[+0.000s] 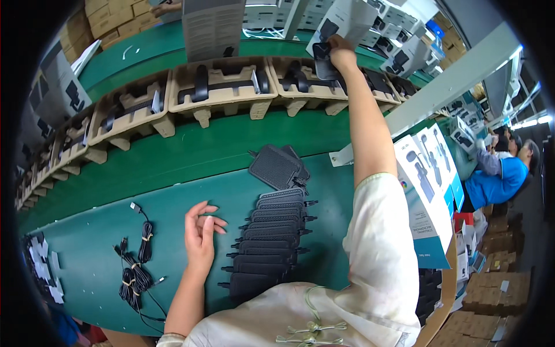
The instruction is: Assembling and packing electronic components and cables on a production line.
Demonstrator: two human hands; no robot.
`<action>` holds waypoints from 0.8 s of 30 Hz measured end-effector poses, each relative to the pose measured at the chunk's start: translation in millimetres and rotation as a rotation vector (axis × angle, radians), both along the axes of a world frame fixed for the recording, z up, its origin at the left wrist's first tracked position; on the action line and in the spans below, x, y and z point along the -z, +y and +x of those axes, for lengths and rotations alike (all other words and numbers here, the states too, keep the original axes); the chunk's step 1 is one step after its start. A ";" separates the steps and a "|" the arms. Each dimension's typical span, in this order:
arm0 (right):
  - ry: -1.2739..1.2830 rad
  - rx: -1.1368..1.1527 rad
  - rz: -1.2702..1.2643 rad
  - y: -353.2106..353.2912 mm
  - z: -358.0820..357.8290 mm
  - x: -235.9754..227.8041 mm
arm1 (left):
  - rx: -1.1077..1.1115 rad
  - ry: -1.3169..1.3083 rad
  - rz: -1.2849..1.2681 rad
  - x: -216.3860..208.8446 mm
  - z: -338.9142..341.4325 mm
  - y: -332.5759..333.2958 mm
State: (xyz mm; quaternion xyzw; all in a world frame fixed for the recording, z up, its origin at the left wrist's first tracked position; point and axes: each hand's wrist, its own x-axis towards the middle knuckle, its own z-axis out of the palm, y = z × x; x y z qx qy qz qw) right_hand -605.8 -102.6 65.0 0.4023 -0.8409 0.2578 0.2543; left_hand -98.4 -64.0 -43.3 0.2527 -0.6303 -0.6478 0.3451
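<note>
My right hand (342,53) reaches far out over the row of trays, its fingers closed on a dark, flat mesh pop filter (325,62). Beneath that pop filter is a brown pulp tray (277,88) with black parts in it. My left hand (200,236) hovers over the green table, fingers loosely bent and apart, holding nothing. Just right of it, a row of overlapping black mesh pop filters (263,243) with small side pegs runs toward my body. A couple of loose pop filters (278,168) lie at the row's far end.
Bundled black cables (136,277) lie on the table (173,202) at left. More pulp trays (130,118) line the green conveyor (231,136). A white metal post (439,92) and printed cartons (425,191) stand at right. Beyond sits a person in blue (497,179).
</note>
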 end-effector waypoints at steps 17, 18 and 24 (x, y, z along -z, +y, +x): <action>0.294 0.191 0.088 29.3 31.8 47.1 | 0.009 0.051 -0.023 5.0 -1.0 -3.6; 0.411 0.210 0.075 36.2 46.9 38.2 | 0.024 0.059 -0.027 5.0 -1.0 -3.5; 0.397 -0.389 0.082 60.0 172.5 28.9 | -0.021 0.097 0.015 8.9 0.8 -5.4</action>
